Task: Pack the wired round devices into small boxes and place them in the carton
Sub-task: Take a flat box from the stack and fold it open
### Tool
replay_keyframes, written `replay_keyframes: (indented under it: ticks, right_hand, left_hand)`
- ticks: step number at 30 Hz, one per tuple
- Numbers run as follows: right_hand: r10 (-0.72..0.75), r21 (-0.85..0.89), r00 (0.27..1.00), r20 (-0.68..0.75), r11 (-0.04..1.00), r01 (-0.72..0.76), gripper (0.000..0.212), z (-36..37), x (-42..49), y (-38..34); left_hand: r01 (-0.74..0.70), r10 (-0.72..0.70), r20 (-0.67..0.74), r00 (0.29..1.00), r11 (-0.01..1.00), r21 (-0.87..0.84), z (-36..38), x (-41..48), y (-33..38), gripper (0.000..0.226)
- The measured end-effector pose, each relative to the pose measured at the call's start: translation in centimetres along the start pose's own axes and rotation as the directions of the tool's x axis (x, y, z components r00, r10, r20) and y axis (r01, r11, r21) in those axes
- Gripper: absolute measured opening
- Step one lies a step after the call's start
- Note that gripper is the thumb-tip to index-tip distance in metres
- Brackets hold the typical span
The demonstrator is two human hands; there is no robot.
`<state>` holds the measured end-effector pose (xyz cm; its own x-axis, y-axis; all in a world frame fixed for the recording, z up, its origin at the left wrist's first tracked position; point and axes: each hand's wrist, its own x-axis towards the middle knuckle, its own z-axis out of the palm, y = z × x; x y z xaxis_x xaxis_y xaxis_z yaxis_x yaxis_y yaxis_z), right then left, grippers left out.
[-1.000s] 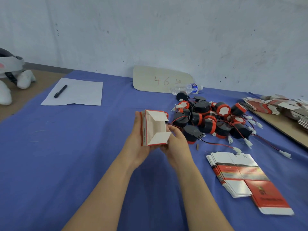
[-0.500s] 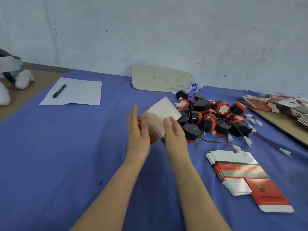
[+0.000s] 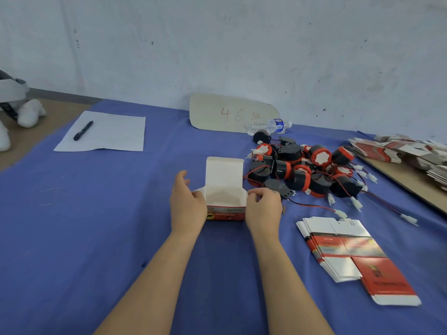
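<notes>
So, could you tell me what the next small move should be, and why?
Probably the right hand should let go and reach for a device in the pile: the small box stands open on the cloth, lid flap up, looking empty, while the left hand can steady it.

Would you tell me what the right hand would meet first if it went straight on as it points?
The small box, almost at once: the right hand points forward and slightly left, fingers curled at the box's right flap. The wired round devices seem to lie just right of that line.
</notes>
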<state>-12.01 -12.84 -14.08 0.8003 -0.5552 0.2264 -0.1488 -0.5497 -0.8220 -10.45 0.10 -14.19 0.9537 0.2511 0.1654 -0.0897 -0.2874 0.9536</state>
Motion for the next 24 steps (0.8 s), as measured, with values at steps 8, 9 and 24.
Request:
replay_keyframes:
  ticks: [8,9,24]
  right_hand:
    - [-0.108,-0.103,0.989,0.096,0.988,0.118,0.029,-0.6,-0.3,-0.6]
    - [-0.131,-0.136,0.989,0.065,0.981,0.138,0.030,-0.8,-0.1,-0.6]
    - [-0.063,-0.403,0.998,-0.025,0.914,0.047,0.051,-3.8,3.3,0.2]
  left_hand:
    - [-0.085,0.014,0.259,0.966,0.960,0.267,0.3,0.2,-0.3,0.026]
    - [-0.128,0.054,0.245,0.968,0.946,0.298,0.3,0.2,-0.4,0.028]
    - [0.157,-0.170,-0.055,0.984,0.970,-0.186,-0.7,1.1,-0.3,0.054]
